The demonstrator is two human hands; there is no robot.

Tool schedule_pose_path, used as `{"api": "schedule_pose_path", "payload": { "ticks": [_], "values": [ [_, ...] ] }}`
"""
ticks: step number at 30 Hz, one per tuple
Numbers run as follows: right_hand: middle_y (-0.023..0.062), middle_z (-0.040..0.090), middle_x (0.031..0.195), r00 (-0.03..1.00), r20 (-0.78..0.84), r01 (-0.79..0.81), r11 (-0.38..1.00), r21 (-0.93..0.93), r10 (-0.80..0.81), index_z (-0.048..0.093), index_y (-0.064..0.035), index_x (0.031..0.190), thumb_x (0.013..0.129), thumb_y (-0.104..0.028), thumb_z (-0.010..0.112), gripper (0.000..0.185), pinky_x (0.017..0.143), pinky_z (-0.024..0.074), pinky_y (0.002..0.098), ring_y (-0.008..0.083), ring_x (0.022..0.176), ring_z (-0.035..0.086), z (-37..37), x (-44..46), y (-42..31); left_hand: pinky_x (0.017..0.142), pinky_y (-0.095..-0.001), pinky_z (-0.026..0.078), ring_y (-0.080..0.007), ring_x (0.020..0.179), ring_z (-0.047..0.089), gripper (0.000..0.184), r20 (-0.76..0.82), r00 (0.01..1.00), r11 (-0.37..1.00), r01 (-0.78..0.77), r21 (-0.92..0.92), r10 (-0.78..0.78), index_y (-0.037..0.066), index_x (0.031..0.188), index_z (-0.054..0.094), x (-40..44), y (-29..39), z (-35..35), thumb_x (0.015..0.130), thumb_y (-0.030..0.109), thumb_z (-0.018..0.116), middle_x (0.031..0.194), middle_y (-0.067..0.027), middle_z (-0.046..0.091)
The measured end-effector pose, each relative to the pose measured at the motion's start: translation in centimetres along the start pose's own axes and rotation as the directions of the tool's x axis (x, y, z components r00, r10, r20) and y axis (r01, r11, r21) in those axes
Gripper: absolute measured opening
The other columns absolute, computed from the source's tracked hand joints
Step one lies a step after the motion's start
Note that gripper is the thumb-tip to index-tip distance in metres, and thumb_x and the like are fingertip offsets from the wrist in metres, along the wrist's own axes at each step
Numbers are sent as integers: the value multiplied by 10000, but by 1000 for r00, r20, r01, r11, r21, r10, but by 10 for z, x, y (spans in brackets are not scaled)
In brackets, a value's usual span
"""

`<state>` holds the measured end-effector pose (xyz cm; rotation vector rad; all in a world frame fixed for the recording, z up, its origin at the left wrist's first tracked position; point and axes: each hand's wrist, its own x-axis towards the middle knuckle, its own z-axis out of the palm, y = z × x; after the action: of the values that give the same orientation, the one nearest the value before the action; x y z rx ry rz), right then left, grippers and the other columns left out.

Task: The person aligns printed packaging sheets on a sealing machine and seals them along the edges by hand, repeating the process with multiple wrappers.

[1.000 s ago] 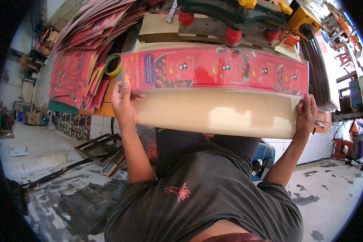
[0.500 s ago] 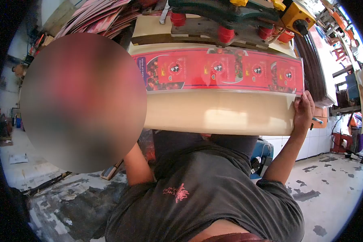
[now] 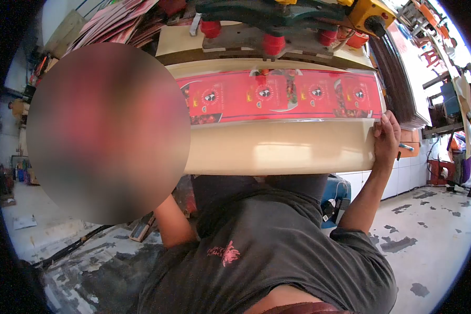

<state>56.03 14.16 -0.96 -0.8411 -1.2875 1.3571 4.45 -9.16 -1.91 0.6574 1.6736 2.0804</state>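
Note:
A long red printed sheet [image 3: 230,97] with food pictures and round logos, under a shiny clear layer, lies across a beige board [image 3: 298,149] with a smooth rounded front edge. At the right end, my right hand [image 3: 387,136] is closed on the sheet's near corner, with the fingertips on top. A large round blur covers my left hand, so its fingers and anything in them are hidden. Only the left forearm [image 3: 174,222] shows, reaching up into that blur near the left end.
Behind the sheet stands a dark green machine [image 3: 277,15] with red round feet [image 3: 273,44] and a yellow control box [image 3: 372,18]. Stacked printed sheets [image 3: 115,23] lean at back left. A tall stack of boards [image 3: 403,78] is at right. The floor [image 3: 403,230] has peeling patches.
The view has turned slightly, so the sheet, the machine and my right hand all appear further left. My right hand keeps its hold on the sheet's corner.

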Motion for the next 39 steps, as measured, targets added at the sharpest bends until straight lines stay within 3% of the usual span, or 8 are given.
{"api": "schedule_pose_path", "payload": {
  "ticks": [4,6,14,26,34,39],
  "values": [
    [-46,439,688,997,-79,3,996,-92,-10,514,-104,805,992,-194,602,226,589,281,209,44,620,379,10,-3,-7,529,-213,434,-108,584,623,220,-4,1000,1000,9,20,-9,60,989,571,0,1,-2,1038,273,603,797,-42,683],
    [-44,484,703,998,-46,33,998,-53,-36,528,-98,800,976,-220,631,237,561,317,203,42,614,427,3,-1,-1,524,-208,429,-92,587,618,216,14,1000,999,21,26,-21,65,980,573,1,-1,-4,1039,270,602,788,-32,678],
    [-51,460,670,1000,-20,14,997,-74,-16,483,-122,762,985,-241,619,287,558,282,213,41,601,390,8,-3,-6,523,-175,375,-61,600,588,202,23,999,999,-33,2,33,71,995,578,2,-2,-2,1051,265,586,775,-20,672],
    [-49,470,679,998,-14,54,991,-123,-56,497,-107,770,1001,-254,622,301,580,299,216,41,615,408,7,-2,-5,548,-192,434,-75,611,600,197,46,998,999,-35,-32,37,48,1007,571,2,-4,-6,1053,239,582,805,-41,685],
    [-24,599,737,998,-61,-6,994,-112,-1,605,-88,875,998,-274,635,225,592,344,170,27,648,501,9,-4,-5,559,-208,461,-86,614,603,201,55,998,999,-32,-40,35,35,1027,571,4,-7,-12,1051,234,588,818,-52,677],
    [-23,606,742,999,-47,7,995,-97,-11,608,-95,882,993,-274,647,214,581,346,175,24,640,501,6,-3,-4,561,-220,473,-91,616,599,202,34,999,999,-24,-36,25,26,1035,568,2,-7,-11,1050,227,590,821,-56,673]
  ]
}}
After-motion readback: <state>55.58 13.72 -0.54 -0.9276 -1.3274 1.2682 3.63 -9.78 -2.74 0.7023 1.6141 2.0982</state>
